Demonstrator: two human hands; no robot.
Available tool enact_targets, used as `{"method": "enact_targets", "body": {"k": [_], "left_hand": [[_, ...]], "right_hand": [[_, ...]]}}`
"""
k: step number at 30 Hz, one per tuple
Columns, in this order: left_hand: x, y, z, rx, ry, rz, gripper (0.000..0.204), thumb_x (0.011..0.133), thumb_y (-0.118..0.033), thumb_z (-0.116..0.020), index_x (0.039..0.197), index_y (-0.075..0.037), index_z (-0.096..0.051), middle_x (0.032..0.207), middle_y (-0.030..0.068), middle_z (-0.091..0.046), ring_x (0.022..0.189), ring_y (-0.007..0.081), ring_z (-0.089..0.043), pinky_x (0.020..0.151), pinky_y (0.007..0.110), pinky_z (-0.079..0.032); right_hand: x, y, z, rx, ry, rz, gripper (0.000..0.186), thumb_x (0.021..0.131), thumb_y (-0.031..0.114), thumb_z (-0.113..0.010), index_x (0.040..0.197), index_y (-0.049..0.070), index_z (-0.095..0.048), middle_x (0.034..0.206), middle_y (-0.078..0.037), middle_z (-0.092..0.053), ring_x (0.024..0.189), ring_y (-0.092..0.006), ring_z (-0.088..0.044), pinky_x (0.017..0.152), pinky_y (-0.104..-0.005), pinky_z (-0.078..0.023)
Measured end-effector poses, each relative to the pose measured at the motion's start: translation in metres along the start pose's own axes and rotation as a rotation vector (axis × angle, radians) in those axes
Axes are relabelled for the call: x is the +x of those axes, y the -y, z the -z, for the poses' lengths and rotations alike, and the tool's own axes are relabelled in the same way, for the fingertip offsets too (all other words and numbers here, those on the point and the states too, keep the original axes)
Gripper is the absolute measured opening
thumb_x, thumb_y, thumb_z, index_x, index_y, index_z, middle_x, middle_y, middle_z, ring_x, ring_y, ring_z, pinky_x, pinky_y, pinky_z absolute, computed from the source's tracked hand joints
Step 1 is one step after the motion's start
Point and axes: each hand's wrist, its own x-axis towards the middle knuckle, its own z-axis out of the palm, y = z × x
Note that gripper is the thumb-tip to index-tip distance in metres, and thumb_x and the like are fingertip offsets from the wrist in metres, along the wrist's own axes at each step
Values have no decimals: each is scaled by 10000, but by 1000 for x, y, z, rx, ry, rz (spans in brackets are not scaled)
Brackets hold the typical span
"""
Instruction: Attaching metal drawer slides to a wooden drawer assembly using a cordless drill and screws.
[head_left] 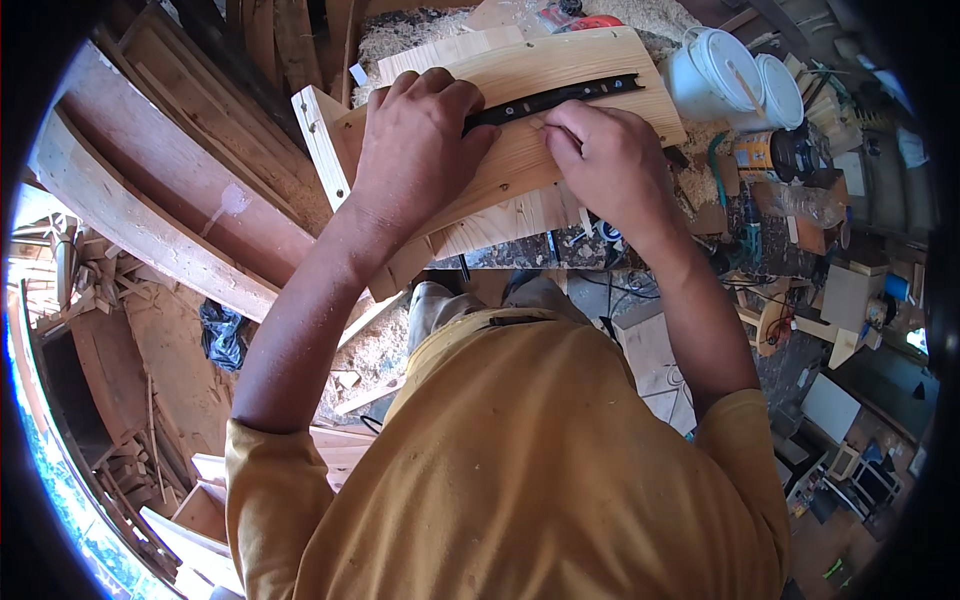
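Note:
A black metal drawer slide (560, 97) lies along the face of a pale wooden board (510, 165). My left hand (420, 135) is closed over the slide's left end, fingers curled on the far side and thumb on the near side. Just below the slide's middle, my right hand (610, 150) is pinched, with its fingertips close to the wood. Whatever is between those fingertips is too small to make out. At the board's left end, a narrow wooden piece (322, 145) with dark holes joins it crosswise.
Two white lidded buckets (715, 75) stand right of the board, near a yellow-and-black can (765, 155). Long curved wooden planks (180, 170) lean at the left. Sawdust (400, 38) covers part of the bench behind, and a black plastic bag (222, 333) lies lower left.

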Motion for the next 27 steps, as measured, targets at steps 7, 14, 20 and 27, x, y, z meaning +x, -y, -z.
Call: {"method": "enact_targets", "body": {"k": [7, 14, 20, 27], "left_hand": [[-1, 1, -4, -71, -12, -10, 214, 771, -219, -686, 874, -40, -629, 916, 127, -611, 929, 316, -594, 863, 439, -436], [1, 0, -5, -98, 10, 13, 207, 782, -207, -677, 868, -30, -611, 907, 131, -602, 933, 310, -596, 865, 439, -440], [1, 0, -5, -97, -5, 0, 202, 782, -209, -676, 855, -31, -614, 902, 132, -606, 915, 311, -602, 857, 438, -444], [1, 0, -7, -129, -11, 12, 192, 781, -204, -675, 844, -31, -621, 889, 129, -608, 899, 312, -606, 846, 441, -449]], "right_hand": [[1, 6, -3, 16, 28, -92, 56, 815, 119, -628, 811, 64, -620, 735, -128, -655, 707, -338, -642, 629, -449, -503], [6, 10, -3, 14, 60, -167, 70, 816, 129, -623, 817, 62, -641, 717, -149, -649, 713, -351, -643, 648, -456, -508], [8, 11, -5, 42, 50, -196, 83, 810, 127, -628, 786, 50, -645, 703, -159, -647, 701, -357, -644, 652, -450, -513], [12, 14, -4, 29, 73, -238, 93, 807, 132, -639, 782, 43, -649, 726, -163, -652, 730, -354, -648, 677, -446, -515]]}}
